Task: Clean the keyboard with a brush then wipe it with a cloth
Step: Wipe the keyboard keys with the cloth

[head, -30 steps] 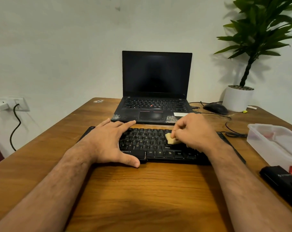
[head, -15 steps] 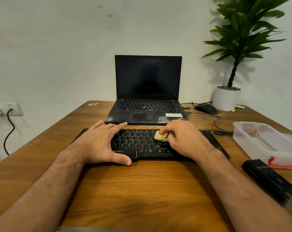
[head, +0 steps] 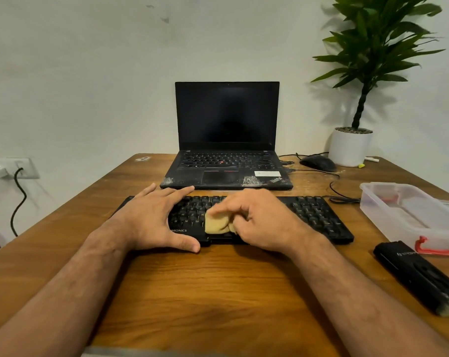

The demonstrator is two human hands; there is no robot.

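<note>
Pale wall (head: 89, 86), wood desk (head: 218, 292), wall socket w/ black cable (head: 25, 168), potted plant (head: 360, 99)

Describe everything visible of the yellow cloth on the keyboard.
The cloth is a small, pale yellow piece of soft-looking fabric, bunched into a wad. It lies on the lower key rows of the black keyboard, near its front edge and left of its middle. The right hand holds it in curled fingers and covers its right part, so its full size cannot be told. The left hand rests flat on the keyboard just beside it.
</note>
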